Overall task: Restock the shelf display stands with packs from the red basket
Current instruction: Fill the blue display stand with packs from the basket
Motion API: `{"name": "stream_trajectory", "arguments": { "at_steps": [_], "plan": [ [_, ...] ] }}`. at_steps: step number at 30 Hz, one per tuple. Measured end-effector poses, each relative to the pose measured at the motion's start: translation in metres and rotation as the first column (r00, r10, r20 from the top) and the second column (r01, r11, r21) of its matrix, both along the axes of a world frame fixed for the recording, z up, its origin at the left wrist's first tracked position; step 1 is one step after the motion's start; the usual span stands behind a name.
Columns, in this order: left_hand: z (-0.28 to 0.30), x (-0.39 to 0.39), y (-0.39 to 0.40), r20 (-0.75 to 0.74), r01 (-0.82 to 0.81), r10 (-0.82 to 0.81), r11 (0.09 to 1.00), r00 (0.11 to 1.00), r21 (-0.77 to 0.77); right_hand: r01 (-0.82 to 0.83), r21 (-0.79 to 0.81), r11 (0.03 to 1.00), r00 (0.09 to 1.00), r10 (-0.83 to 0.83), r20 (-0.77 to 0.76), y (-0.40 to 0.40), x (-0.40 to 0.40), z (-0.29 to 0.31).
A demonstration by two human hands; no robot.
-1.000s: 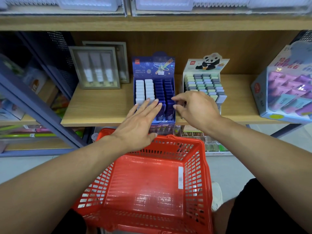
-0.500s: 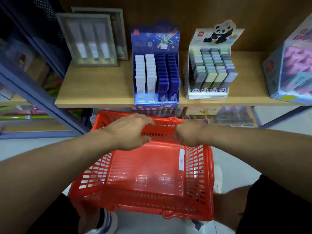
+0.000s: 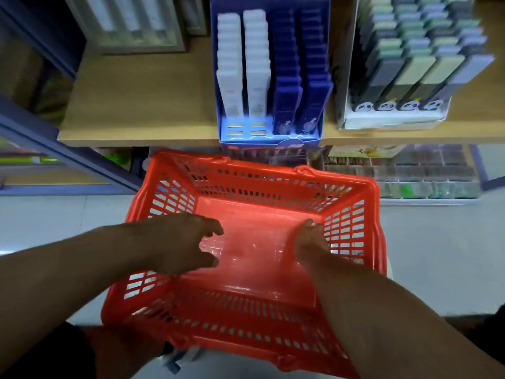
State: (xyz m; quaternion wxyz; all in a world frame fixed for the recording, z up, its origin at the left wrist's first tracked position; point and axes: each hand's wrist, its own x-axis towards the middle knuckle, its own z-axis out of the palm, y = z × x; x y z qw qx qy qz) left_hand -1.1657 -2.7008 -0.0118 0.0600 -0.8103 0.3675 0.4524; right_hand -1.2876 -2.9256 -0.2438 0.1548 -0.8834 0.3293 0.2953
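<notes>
The red basket [image 3: 352, 225] is sitting low in front of us, just below the front edge of the wooden shelf [image 3: 136, 105], and we are seeing only its bare floor and slotted walls; a faint glare on the bottom may be clear packaging, but we cannot tell. We are reaching both hands down inside it. Our left hand [image 3: 185, 242] is hovering over the left half of the basket floor with fingers spread and loosely bent, gripping nothing that we can make out. Our right hand [image 3: 310, 240] is pointing into the right half, close to the slotted side wall, fingers held together and turned away from the camera; we cannot tell whether they are curling round anything. Above the basket, the blue display stand [image 3: 269, 132] is standing at the shelf's front edge, slightly overhanging it, carrying two rows of white packs [image 3: 243, 64] on its left and two rows of dark blue packs [image 3: 300, 77] on its right. Just beside it to the right, the white panda display stand [image 3: 390, 121] is holding rows of grey, green and cream packs [image 3: 426, 64]. At the shelf's back left, a grey framed box [image 3: 136, 26] is leaning. Under the shelf we are glimpsing a lower level of clear compartment trays [image 3: 423, 173], and pale floor tiles [image 3: 54, 220] are spreading either side of the basket
</notes>
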Motion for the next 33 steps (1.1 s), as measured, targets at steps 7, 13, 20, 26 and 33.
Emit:
{"name": "stream_trajectory", "arguments": {
  "at_steps": [7, 13, 20, 26, 33],
  "plan": [
    [0.008, 0.004, 0.002, 0.095, -0.143, 0.160, 0.976, 0.982, -0.162, -0.179, 0.008, 0.984, 0.976, 0.179, -0.121, 0.013, -0.001, -0.007],
    [0.036, 0.016, -0.023, 0.322, -0.135, 0.394, 0.787, 0.861, -0.602, -0.381, 0.214, 0.899, 0.923, 0.382, 0.039, 0.045, 0.021, 0.069],
    [0.047, 0.014, -0.039, 0.220, -0.257, 0.457, 0.767, 0.862, -0.587, -0.667, 0.098, 0.738, 0.738, 0.637, 0.224, 0.049, 0.048, 0.225],
    [0.052, 0.013, -0.042, 0.210, -0.305, 0.465, 0.798, 0.860, -0.519, -0.508, 0.255, 0.823, 0.804, 0.346, 0.484, 0.020, 0.053, 0.339],
    [0.055, 0.016, -0.039, 0.141, -0.358, 0.480, 0.791, 0.866, -0.497, -0.355, 0.448, 0.821, 0.796, 0.014, 0.605, -0.005, 0.062, 0.372]
  ]
}}
